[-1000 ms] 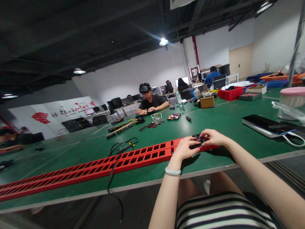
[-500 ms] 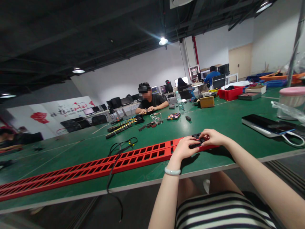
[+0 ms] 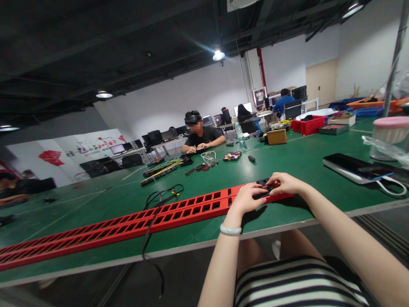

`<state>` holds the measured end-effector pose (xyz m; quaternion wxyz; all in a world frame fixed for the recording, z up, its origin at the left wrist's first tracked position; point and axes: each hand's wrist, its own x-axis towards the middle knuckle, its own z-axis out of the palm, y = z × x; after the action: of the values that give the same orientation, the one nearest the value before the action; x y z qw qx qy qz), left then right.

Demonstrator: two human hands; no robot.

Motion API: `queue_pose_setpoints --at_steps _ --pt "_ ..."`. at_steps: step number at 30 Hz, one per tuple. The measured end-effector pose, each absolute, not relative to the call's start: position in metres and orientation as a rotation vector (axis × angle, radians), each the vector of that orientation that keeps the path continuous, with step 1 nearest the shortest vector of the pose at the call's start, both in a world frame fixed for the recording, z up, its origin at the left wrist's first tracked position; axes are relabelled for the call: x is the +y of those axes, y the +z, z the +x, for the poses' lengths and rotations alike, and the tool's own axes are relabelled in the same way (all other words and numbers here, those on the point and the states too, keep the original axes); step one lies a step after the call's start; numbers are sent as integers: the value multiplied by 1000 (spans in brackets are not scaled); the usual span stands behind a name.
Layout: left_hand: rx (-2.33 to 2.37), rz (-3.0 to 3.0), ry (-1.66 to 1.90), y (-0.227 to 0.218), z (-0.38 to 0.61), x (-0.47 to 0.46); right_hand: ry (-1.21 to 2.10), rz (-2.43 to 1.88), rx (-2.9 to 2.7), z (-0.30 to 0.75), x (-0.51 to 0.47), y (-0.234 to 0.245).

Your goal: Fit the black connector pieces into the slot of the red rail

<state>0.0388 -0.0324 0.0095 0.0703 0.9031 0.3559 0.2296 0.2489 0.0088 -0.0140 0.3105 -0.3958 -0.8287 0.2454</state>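
A long red slotted frame [image 3: 179, 215] lies along the near side of the green table. At its right end sits a black part [image 3: 262, 183], largely covered by my fingers, so its exact kind cannot be made out. My left hand [image 3: 249, 197], with a pale bangle at the wrist, grips the part from the left, fingers over its top and thumb along the near side. From the right, my right hand [image 3: 284, 183] pinches the same part with thumb and bent fingers. Something thin and red shows between the two hands.
A black cable [image 3: 151, 221] crosses the frame and hangs over the table edge. To the right are a phone on a white block [image 3: 354, 168] and a pink-lidded jar [image 3: 390, 136]. Across the table, a person [image 3: 203, 136] works near cables, small dark parts and a bottle [image 3: 239, 131].
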Motion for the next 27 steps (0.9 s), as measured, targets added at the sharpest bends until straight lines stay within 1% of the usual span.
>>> queue_pose_setpoints --at_steps 7,27 --pt "1089 2711 679 10 39 -32 619 -1045 -2213 250 13 -18" --pt "1117 2672 674 11 40 -34 701 -1049 -2204 249 11 -17"
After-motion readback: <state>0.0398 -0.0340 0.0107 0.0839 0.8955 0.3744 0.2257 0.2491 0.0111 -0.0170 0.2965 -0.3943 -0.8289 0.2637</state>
